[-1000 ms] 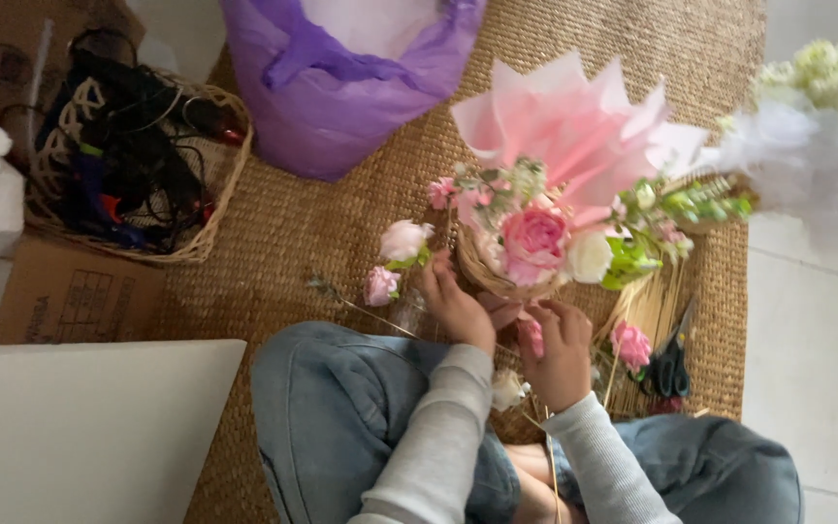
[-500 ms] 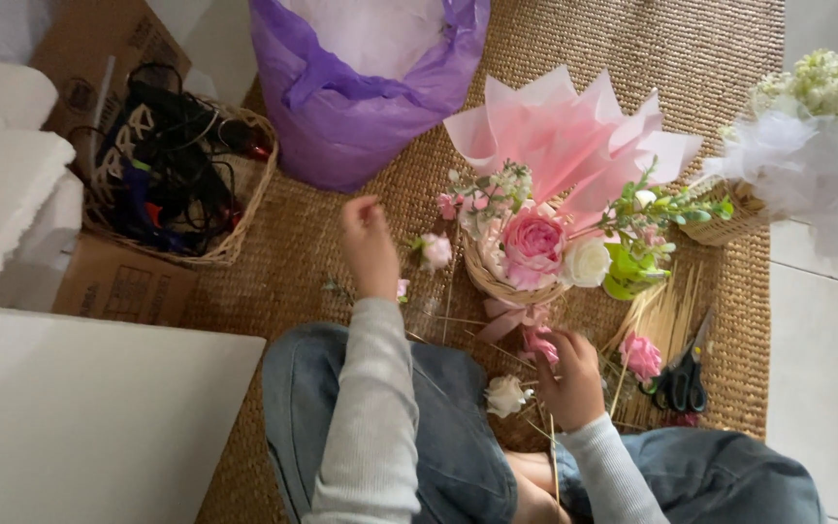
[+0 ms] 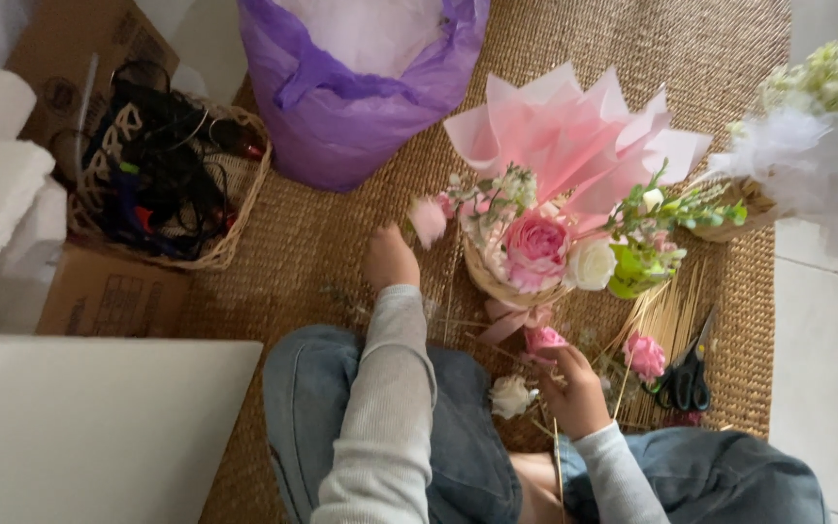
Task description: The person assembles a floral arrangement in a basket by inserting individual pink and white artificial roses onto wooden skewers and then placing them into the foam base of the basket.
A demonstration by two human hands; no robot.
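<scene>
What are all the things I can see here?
bouquet: one, pink and white flowers in pink paper, mat centre
bag: one, purple, top
basket: one, wicker, holds dark cables, left
scissors: one, black, right
loose rose: one, pink, beside scissors
mat: one, tan, woven
left hand: reaches out with a pale pink flower at its fingers
right hand: holds pink flower

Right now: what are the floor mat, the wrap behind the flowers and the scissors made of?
Floor mat: looks like woven natural fibre, coarse tan weave, matte. Wrap: thin pink sheet, paper or film, folded into stiff points. Scissors: dark handles, probably plastic; blades look metal, too small to confirm.
</scene>
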